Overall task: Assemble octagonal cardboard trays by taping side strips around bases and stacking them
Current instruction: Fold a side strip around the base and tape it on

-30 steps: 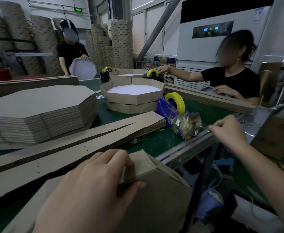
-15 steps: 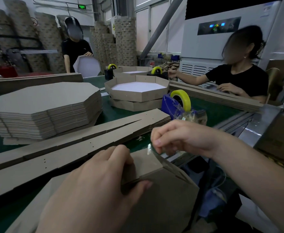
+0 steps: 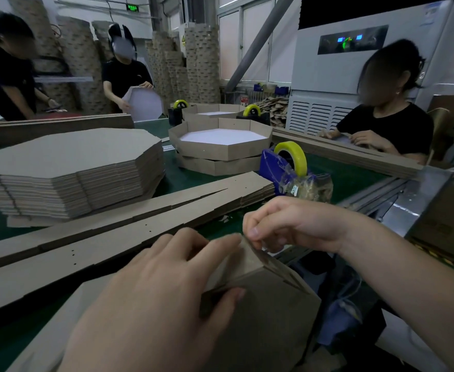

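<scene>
Right hand [image 3: 287,224] has come from the dispenser [image 3: 284,167] to the upper corner of the strip [image 3: 236,264], where its curled fingers pinch a faint piece of clear tape [image 3: 268,248] against the card. Left hand [image 3: 153,299] grips that strip against the tilted base [image 3: 260,323], fingers over, thumb beneath, at the near edge of the table [image 3: 341,173]. Beyond lie loose strips [image 3: 140,218], a stack of bases [image 3: 72,167] and two finished trays [image 3: 220,149] stacked beside the dispenser.
</scene>
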